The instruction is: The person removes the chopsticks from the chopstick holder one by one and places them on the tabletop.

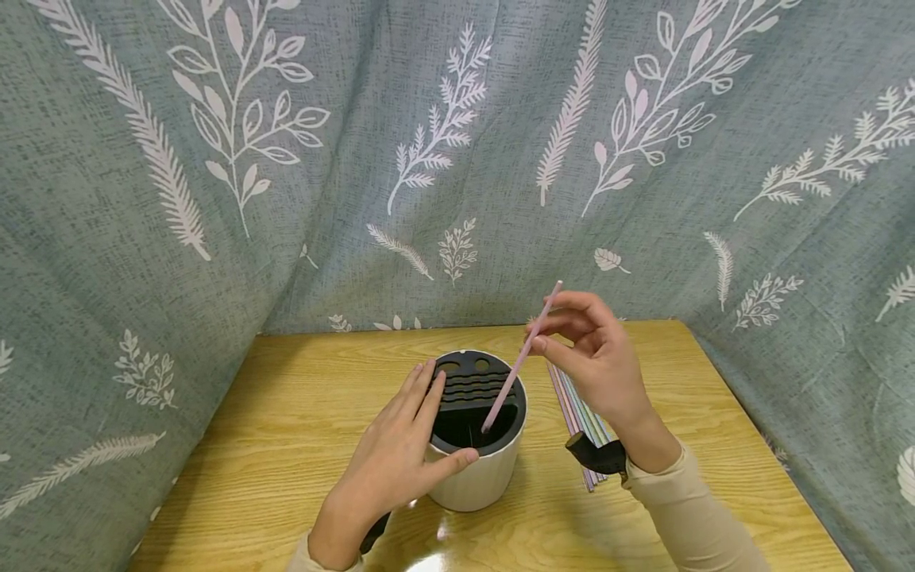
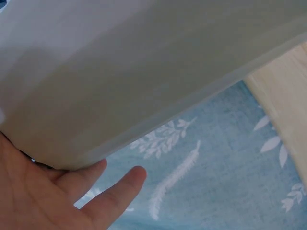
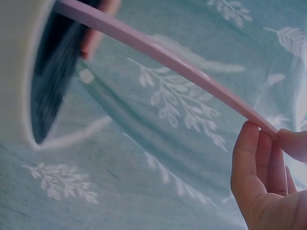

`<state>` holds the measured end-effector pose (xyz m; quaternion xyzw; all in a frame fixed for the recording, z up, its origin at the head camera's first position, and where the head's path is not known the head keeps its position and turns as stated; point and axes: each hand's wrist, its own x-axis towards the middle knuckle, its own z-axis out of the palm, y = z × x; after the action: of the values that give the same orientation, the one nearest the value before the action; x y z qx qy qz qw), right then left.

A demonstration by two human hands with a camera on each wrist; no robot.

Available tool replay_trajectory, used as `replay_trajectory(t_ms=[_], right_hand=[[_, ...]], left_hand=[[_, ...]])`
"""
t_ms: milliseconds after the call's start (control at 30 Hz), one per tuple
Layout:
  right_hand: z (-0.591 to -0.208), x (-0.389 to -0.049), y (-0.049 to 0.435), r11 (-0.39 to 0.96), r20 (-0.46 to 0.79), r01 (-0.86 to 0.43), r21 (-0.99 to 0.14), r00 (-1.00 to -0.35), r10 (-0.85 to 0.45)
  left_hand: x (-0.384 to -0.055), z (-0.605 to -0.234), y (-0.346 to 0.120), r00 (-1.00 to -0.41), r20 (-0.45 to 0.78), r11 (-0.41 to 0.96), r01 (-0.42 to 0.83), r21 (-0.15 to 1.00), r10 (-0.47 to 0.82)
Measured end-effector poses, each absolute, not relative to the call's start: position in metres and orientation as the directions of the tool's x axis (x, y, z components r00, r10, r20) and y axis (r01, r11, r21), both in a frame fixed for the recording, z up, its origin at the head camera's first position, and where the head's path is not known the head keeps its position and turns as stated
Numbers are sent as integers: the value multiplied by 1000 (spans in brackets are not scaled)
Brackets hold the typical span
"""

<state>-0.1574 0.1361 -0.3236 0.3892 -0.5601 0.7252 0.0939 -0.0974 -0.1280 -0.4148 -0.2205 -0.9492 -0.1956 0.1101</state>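
Observation:
My right hand (image 1: 604, 361) pinches a pink straw (image 1: 509, 384) near its upper end, between thumb and fingers. The straw slants down to the left, its lower end in the dark front opening of a black slotted lid (image 1: 475, 365). This lid tops a round white container (image 1: 477, 486). Against the container's left side rests my left hand (image 1: 400, 449), fingers extended along the rim and thumb across the front. In the left wrist view the white wall (image 2: 120, 72) fills much of the picture. The right wrist view shows the straw (image 3: 165, 57) in the fingertips.
Several pastel straws (image 1: 561, 397) lie on the wooden table (image 1: 307, 445) to the container's right, partly hidden by the right hand and its black wrist strap (image 1: 604, 457). A blue-green leaf-patterned cloth (image 1: 343, 159) hangs behind the table and at both sides.

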Motion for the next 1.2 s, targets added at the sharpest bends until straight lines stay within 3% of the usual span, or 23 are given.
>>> replay_trajectory(t_ms=[267,533,733,933,1200], right_hand=[[-296,-158,161,-593,716,-518,-616,-682,-149],[-290,-162,199,-584,663,-503,-637,-744,-83],[-310,-178,231,-469,524,-420,-777,-845,-111],[-344,-206,263,-314,309,-252,-915,-940,-147],[-407,-251,295,-45,50,-43,-998,-987,-153]], left_hand=[[-97,-415,-128,-886,277,830,451,328,372],[-97,-415,-127,-888,277,826,449,341,368],[-97,-415,-127,-886,280,826,451,337,369],[-97,-416,-128,-885,293,828,449,335,361],[-97,-416,-128,-885,284,828,452,333,369]])
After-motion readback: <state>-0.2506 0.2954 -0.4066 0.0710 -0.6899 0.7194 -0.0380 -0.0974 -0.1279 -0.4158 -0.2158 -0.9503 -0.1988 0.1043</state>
